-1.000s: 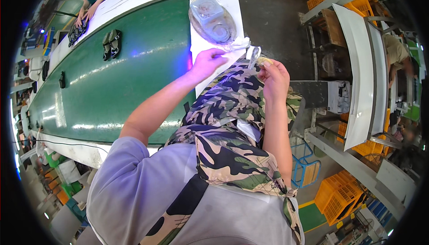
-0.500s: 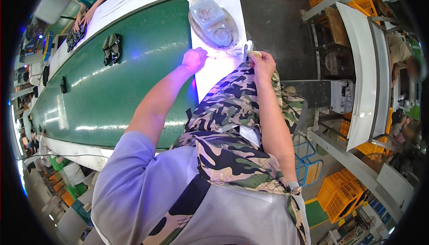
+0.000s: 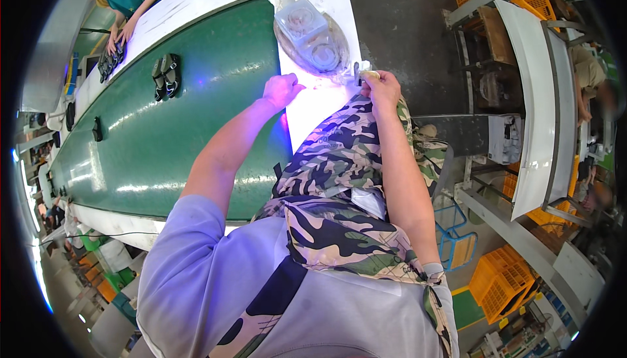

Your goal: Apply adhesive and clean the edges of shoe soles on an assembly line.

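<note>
Head view: a small yellowish piece [image 3: 371, 75] pinched in my right hand [image 3: 384, 89], by the right edge of the white ledge [image 3: 312, 113].

My right thumb and fingers press together on it, just beside a whitish object [image 3: 364, 65] too small to make out. My left hand [image 3: 281, 90] is at the ledge's left side, fingers curled — I cannot tell whether they grip anything. Beyond, a clear box [image 3: 302, 18] sits on an oval tray [image 3: 282, 38]; dark sandals [image 3: 172, 74] lie on the green belt [image 3: 215, 97] — well apart from me.
</note>
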Demonstrator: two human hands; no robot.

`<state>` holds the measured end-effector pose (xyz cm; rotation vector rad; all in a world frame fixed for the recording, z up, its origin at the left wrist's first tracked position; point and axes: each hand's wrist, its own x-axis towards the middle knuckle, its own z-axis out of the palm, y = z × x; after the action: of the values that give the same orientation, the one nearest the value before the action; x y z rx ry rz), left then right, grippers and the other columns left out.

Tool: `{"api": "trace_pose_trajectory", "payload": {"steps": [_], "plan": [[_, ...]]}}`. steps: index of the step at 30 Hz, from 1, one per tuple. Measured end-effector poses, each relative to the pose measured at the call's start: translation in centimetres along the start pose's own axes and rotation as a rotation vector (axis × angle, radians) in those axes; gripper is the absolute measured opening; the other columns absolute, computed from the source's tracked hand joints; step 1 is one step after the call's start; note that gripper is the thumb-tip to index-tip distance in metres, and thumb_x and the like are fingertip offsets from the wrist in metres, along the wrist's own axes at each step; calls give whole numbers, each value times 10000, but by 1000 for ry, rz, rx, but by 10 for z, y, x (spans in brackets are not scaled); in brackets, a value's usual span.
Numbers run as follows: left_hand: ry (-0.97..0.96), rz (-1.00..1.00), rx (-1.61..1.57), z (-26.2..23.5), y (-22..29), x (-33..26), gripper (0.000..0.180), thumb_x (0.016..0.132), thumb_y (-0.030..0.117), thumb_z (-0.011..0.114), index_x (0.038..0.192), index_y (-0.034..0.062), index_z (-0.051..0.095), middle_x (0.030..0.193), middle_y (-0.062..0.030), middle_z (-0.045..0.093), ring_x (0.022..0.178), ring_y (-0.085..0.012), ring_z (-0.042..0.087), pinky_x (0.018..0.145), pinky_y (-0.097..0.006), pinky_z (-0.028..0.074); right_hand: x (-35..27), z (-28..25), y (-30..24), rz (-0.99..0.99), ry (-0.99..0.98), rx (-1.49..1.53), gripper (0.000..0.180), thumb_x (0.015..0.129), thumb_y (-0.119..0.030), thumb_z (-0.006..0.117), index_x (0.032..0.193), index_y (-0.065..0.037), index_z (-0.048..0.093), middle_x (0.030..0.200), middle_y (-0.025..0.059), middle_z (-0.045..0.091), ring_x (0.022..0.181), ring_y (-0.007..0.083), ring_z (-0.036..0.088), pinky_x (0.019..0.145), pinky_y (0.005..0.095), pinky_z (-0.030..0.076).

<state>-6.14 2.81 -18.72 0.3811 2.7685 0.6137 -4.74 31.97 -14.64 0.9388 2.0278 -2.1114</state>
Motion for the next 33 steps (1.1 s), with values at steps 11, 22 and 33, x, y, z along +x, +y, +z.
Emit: {"api": "trace_pose_trajectory", "payload": {"steps": [11,22,33], "plan": [[178,124,-61,13,-10,-18,169,865,208,668,910,46,685,951,-169,686,888,-363,668,790,-447,530,-5,7,-10,-1,60,84,335,821,-85,776,1032,5,532,766,101,636,566,166,606,485,305,531],[-13,-73,93,4,-4,-12,238,886,284,650,910,47,653,957,-175,675,907,-392,666,807,-479,532,8,5,10,-30,-110,191,107,852,-50,734,882,-16,637,675,63,609,526,157,577,488,297,522],[-93,-55,136,1,0,-14,322,975,348,540,1078,60,642,1053,-179,680,980,-377,671,846,-492,530,0,-3,12,-121,-101,199,214,810,-54,789,815,-41,576,658,40,585,513,123,554,470,256,479]]}}
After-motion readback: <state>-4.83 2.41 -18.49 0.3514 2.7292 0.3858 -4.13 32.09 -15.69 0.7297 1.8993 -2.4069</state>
